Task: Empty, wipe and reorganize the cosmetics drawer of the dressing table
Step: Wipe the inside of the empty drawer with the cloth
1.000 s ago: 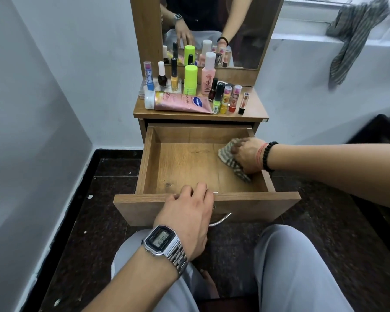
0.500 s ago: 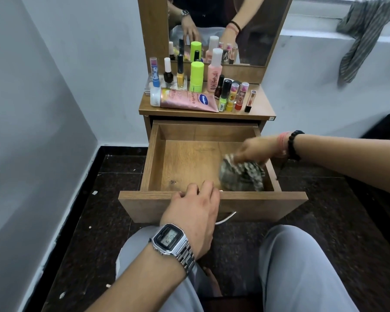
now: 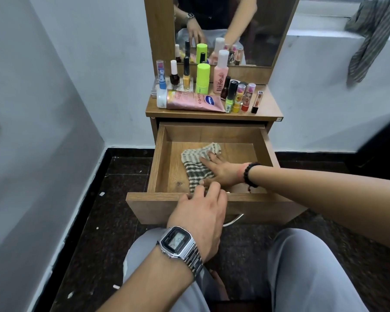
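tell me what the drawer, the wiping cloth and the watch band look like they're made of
Drawer: wood or wood-look laminated board, matte, with printed-looking brown grain; which one is unclear.
Cloth: soft woven fabric, pale with dark stripes, creasing under the right hand.
Watch band on the left hand wrist: shiny silver metal links, likely steel.

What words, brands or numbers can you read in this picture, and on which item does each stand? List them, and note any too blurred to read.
"Vaseline", likely, from the blue oval logo on the pink lotion tube lying on its side; its other print is too blurred.
Red lettering on the upright pink bottle with white cap: unreadable.
Digits on the silver digital wristwatch: too faint.
Labels on the small lip-balm sticks: too small.
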